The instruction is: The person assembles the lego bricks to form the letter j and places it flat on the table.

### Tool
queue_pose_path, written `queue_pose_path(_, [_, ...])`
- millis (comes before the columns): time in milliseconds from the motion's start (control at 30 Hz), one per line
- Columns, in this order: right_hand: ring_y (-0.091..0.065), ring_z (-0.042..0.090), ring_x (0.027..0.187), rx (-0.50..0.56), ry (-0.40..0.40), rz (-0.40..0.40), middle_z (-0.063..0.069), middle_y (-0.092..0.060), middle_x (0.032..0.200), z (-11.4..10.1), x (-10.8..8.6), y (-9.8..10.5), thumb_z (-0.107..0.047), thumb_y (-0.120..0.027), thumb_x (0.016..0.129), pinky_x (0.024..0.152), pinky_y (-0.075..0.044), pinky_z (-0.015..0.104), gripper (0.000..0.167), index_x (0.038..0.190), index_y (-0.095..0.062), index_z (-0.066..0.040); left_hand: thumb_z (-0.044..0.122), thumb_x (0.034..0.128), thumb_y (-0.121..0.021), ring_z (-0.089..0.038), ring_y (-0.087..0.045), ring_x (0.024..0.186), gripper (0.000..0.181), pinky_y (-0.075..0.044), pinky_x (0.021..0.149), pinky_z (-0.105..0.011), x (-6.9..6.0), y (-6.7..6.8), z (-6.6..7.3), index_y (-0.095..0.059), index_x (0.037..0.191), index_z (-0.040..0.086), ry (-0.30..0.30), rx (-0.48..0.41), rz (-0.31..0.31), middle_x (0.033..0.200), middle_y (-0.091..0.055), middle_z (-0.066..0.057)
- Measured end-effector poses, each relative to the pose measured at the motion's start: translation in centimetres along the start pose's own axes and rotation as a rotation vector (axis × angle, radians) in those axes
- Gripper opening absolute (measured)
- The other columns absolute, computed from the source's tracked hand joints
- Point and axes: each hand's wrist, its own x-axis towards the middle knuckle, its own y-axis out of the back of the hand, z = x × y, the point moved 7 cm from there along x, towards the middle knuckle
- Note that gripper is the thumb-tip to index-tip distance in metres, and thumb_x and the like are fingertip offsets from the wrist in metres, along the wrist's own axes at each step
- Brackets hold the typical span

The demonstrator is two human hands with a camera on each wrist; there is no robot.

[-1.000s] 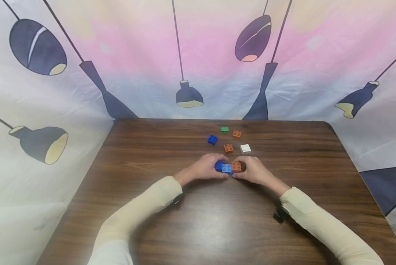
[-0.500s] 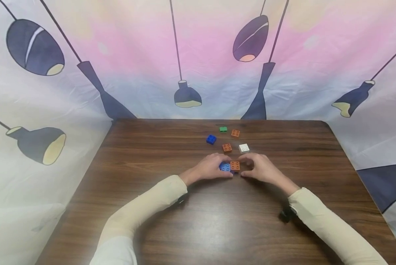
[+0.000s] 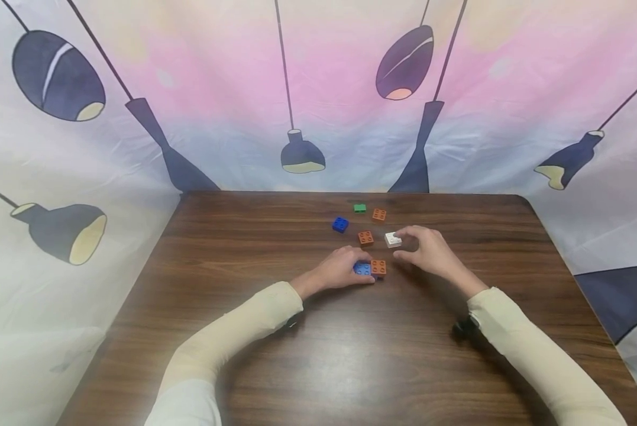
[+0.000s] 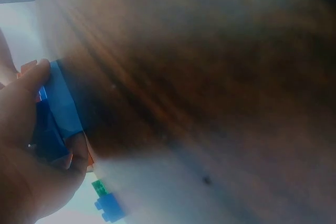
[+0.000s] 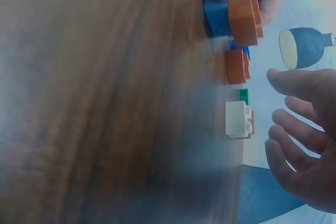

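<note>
My left hand (image 3: pixel 340 271) grips a small stack of toy building bricks between thumb and fingers. The stack shows a blue brick (image 5: pixel 216 11) at the bottom, with a light blue brick (image 3: pixel 363 269) and an orange brick (image 3: pixel 378 267) on top; part of it is hidden by the hand. My right hand (image 3: pixel 430 255) holds nothing, its thumb and fingers spread apart. In the head view its fingertips reach the right side of a white brick (image 3: pixel 392 240); the right wrist view shows a gap between them and that white brick (image 5: pixel 237 119).
Behind the stack lie an orange brick (image 3: pixel 365 238), a dark blue brick (image 3: pixel 340 225), a green brick (image 3: pixel 359 208) and another orange brick (image 3: pixel 379 214). All stand on a brown wooden table (image 3: pixel 254 236). A lamp-patterned cloth (image 3: pixel 233 118) hangs behind the table.
My right hand has let go of the stack's orange end and moved away to the right and back, up to the white brick. The left hand has shifted slightly right and keeps its hold.
</note>
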Motion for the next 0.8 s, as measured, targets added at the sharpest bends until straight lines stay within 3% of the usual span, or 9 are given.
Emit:
queue_pose_path(367, [-0.063,0.038,0.117,0.0,-0.051,-0.016,0.02,-0.067,0.13,1.5,2.0,-0.5,-0.022,-0.083,0.087,0.096,-0.05,0.055,0.049,0.13,-0.067,-0.004,0.046,0.0936,-0.073,-0.018,-0.061,0.114,0.053,-0.048,0.099,-0.034,0.2,-0.1,-0.2,-0.066,0.133,0.012,0.003,-0.007,-0.008,0.128,-0.069,-0.003])
queue_pose_path(800, [-0.063,0.039,0.117,0.006,-0.088,-0.041,0.023,-0.066,0.13,3.2,2.9,-1.7,-0.021,-0.084,0.087,0.097,-0.049,0.056,0.054,0.134,-0.064,-0.003,0.047,0.0912,-0.075,-0.014,-0.062,0.107,0.053,-0.049,0.094,-0.03,0.3,-0.3,-0.6,-0.069,0.131,0.013,0.026,-0.045,0.0,0.122,-0.07,-0.001])
